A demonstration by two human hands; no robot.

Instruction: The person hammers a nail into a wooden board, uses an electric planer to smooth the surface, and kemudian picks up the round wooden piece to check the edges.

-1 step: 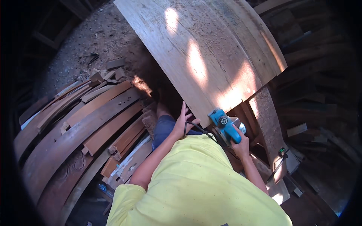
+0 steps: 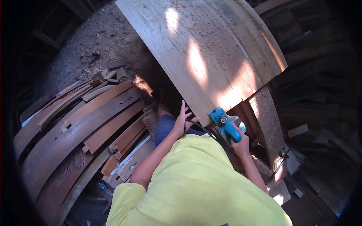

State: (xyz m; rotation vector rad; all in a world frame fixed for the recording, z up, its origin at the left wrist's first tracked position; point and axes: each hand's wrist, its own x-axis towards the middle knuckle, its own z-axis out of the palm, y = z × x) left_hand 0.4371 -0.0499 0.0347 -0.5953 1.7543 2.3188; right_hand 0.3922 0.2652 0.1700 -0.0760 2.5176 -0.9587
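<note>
A teal electric hand planer [image 2: 225, 122] rests at the near end of a wide wooden panel [image 2: 166, 49]. My right hand [image 2: 240, 142] is wrapped round its rear handle. Its front part lies over the panel's corner. My left hand [image 2: 181, 122] is beside the panel's left edge, its fingers stretched out and apart. The black power cord [image 2: 203, 130] loops by the thumb of that hand and runs back toward the planer. Whether the left fingertips touch the panel edge, I cannot tell. Wood shavings lie scattered over the panel's surface.
Long boards and beams [image 2: 79, 128] lie stacked on the left. Offcuts [image 2: 109, 73] sit at their far end, on dirt ground. A dusty plank [image 2: 267, 120] runs below the panel on the right, with a cable [image 2: 279, 164] near its end. More timber fills the dark right side.
</note>
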